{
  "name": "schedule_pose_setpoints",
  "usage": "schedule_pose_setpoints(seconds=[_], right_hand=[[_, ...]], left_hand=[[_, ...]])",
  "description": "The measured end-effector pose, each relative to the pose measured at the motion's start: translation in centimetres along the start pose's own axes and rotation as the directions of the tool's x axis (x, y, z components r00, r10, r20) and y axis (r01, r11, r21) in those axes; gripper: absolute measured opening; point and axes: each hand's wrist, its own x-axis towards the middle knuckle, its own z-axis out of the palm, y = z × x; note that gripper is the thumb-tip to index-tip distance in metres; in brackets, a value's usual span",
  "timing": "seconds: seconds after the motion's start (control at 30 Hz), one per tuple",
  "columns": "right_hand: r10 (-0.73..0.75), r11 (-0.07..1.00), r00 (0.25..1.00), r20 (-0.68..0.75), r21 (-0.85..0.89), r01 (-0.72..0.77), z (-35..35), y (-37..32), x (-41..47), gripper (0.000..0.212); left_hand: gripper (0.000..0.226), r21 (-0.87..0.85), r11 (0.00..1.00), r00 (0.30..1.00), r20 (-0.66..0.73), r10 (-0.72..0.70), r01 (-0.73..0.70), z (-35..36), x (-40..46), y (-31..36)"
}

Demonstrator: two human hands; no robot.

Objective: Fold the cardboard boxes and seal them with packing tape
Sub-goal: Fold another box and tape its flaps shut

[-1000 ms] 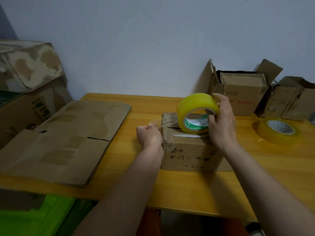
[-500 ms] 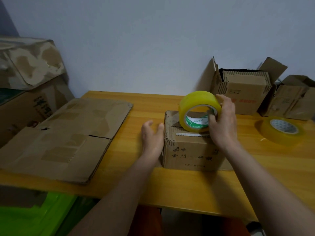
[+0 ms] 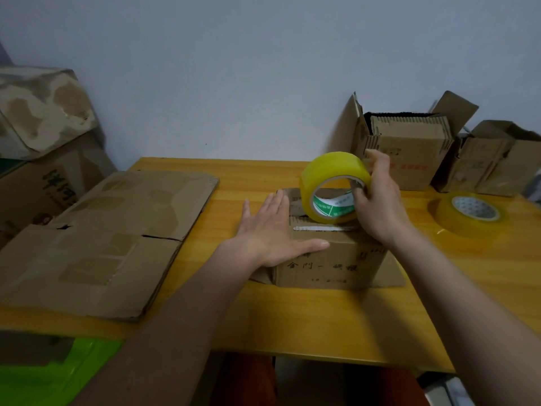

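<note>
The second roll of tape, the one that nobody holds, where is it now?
In the head view the spare tape roll lies flat on the wooden table at the right, in front of the open boxes, apart from the right hand.

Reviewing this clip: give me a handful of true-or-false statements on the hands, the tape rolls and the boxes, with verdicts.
1. The right hand grips the yellow tape roll standing on edge on the small box. True.
2. The left hand pinches a strand of tape. False: it lies flat, fingers straight, on the box's left side.
3. A second tape roll lies flat on the table to the right. True.
4. The flattened cardboard lies right of the small box. False: it lies to its left.
5. The open box by the wall is taped closed. False: its flaps stand up.
</note>
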Motion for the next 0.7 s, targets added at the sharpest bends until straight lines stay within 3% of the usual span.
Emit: schedule_pose_setpoints(seconds=[0.23, 0.33, 0.43, 0.57, 0.7], right_hand=[[-0.059, 0.992, 0.994, -0.090, -0.121, 0.047, -3.0, 1.8, 0.6, 0.046], [0.162, 0.983, 0.977, -0.140, 0.112, -0.147, -1.9, 2.3, 0.2, 0.033], [0.283, 0.927, 0.957, -0.063, 0.274, -0.256, -0.8, 3.2, 0.1, 0.018], [0.250, 0.940, 0.966, -0.062, 0.254, -0.228, -1.1, 3.8, 0.2, 0.015], [0.172, 0.966, 0.984, -0.041, 0.203, -0.160, -1.7, 3.2, 0.4, 0.021]], left_hand=[[0.132, 0.028, 1.000, 0.999, 0.042, 0.007, -0.008, -0.5, 0.0, 0.3], [0.137, 0.042, 0.999, 0.998, 0.063, -0.023, 0.020, -0.9, 0.5, 0.9], [0.142, 0.037, 0.999, 0.999, 0.039, -0.027, 0.025, -0.8, 0.7, 1.8], [0.136, -0.067, 0.997, 0.999, 0.010, 0.051, -0.050, -0.2, 0.7, 1.4], [0.137, -0.029, 0.999, 0.998, 0.045, 0.043, -0.042, -0.4, 0.8, 1.5]])
